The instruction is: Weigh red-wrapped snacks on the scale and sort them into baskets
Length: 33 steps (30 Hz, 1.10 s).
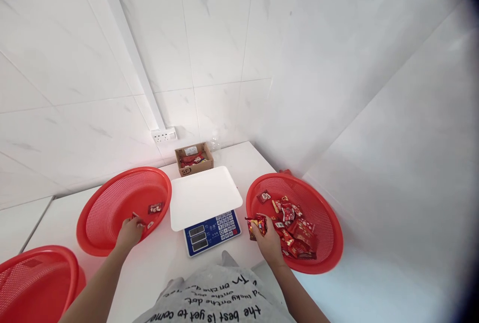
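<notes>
My left hand (130,232) is inside the left red mesh basket (123,183), fingers pinched at what looks like a small red packet, partly hidden by them. Close to it on the basket floor lies another dark red wrapped packet (155,208). At the left rim of the right red basket (331,233), my right hand (267,240) is closed around shiny red and gold packets (257,225). Many similar packets (305,233) are heaped in that basket. Between the two hands stands a scale with a white pan (205,195) and a blue keypad panel (213,233).
Behind the scale, a small cardboard box (195,168) holds more red packets. A third red basket (41,253) stands at the lower left. The white table (245,158) meets tiled walls, with a socket strip (163,135) above it. Clear crumpled plastic (215,143) lies beside the box.
</notes>
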### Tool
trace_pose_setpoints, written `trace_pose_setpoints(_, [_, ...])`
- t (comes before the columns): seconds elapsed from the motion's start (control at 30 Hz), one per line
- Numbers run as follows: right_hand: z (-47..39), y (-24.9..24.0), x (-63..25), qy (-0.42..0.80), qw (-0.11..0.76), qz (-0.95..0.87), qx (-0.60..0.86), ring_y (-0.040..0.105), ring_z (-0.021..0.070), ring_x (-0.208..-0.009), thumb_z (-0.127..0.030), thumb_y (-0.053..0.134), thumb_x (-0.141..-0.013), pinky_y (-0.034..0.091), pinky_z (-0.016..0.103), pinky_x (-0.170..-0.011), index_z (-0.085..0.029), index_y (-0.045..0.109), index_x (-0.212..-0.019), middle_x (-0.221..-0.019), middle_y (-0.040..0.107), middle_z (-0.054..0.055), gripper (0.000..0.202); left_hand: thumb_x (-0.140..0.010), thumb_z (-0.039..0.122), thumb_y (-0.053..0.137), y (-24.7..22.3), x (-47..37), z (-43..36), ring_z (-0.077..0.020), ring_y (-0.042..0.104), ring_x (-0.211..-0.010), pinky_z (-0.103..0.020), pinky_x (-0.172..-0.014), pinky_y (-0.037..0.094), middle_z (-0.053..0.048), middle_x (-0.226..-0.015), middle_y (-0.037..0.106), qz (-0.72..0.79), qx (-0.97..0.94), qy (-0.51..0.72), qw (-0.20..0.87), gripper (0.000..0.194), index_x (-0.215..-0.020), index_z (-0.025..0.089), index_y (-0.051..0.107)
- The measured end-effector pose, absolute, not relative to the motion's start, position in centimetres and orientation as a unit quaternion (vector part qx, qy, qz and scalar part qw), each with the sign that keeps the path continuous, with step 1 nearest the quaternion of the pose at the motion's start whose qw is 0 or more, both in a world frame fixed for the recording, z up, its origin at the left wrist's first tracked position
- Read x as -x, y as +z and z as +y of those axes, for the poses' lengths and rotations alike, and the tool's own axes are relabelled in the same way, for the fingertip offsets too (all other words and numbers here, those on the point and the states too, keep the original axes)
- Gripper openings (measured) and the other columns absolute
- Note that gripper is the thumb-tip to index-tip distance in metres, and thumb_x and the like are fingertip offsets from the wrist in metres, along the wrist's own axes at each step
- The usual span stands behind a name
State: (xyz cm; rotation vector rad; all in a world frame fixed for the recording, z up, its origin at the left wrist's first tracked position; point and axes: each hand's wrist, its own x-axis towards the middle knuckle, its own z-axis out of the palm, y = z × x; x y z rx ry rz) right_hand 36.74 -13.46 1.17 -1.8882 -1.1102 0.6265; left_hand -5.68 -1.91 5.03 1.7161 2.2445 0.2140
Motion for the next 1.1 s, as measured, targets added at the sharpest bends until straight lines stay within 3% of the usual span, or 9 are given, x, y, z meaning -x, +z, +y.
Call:
trace_pose_setpoints(0.13, [-13.5,1.2,-36.6,0.251,0.421,-0.440,0.752,0.063,0.0277,-0.091,-0.054,0.051,-0.077,0.049,0.040,-0.081,-0.016,0.054,-0.113,-0.101,0.068,0.012,0.052,-0.079,0.033,0.045,5.3,4.7,-1.6,-0.0303,0.062,-0.100,-0.039,-0.081,0.050,-0.017,-0.105,0.065,0.768,-0.610,0.079,0.177,0.031,-0.094,0.013,0.064])
trace_pose_setpoints(0.3, [-13.4,1.4,-36.6,0.246,0.428,-0.431,0.756,0.064,0.0276,-0.086,-0.054,0.053,-0.075,0.050,0.039,-0.077,-0.017,0.057,-0.111,-0.096,0.069,0.011,0.051,-0.086,0.037,0.038,6.0,1.2,-0.9,-0.0243,0.058,-0.112,-0.035,-0.090,0.047,-0.013,-0.120,0.062,0.718,-0.655,0.126,0.198,0.037,-0.105,0.016,0.062])
trace_pose_setpoints(0.5, [-13.4,1.2,-36.5,0.245,0.432,-0.436,0.750,0.064,0.0268,-0.089,-0.055,0.052,-0.076,0.049,0.039,-0.080,-0.017,0.055,-0.110,-0.098,0.069,0.012,0.051,-0.082,0.036,0.047,5.7,-4.0,-1.6,-0.0237,0.053,-0.120,-0.039,-0.104,0.039,-0.009,-0.124,0.061,0.619,-0.729,0.186,0.225,0.030,-0.101,0.020,0.064])
trace_pose_setpoints(0.73, [-13.4,0.8,-36.2,0.228,0.419,-0.446,0.757,0.063,0.0286,-0.096,-0.054,0.053,-0.076,0.048,0.040,-0.082,-0.017,0.056,-0.112,-0.105,0.068,0.014,0.052,-0.083,0.036,0.047,6.1,-6.1,-3.8,-0.0225,0.057,-0.116,-0.039,-0.102,0.043,-0.008,-0.125,0.061,0.579,-0.735,0.190,0.297,0.027,-0.100,0.023,0.065])
trace_pose_setpoints(1.1, [-13.4,1.4,-36.6,0.243,0.400,-0.449,0.761,0.063,0.0274,-0.092,-0.056,0.050,-0.077,0.048,0.039,-0.081,-0.017,0.054,-0.110,-0.100,0.068,0.011,0.051,-0.082,0.034,0.047,7.2,-7.0,-7.3,-0.0210,0.062,-0.102,-0.035,-0.092,0.048,-0.005,-0.109,0.068,0.567,-0.715,0.178,0.368,0.025,-0.098,0.024,0.064])
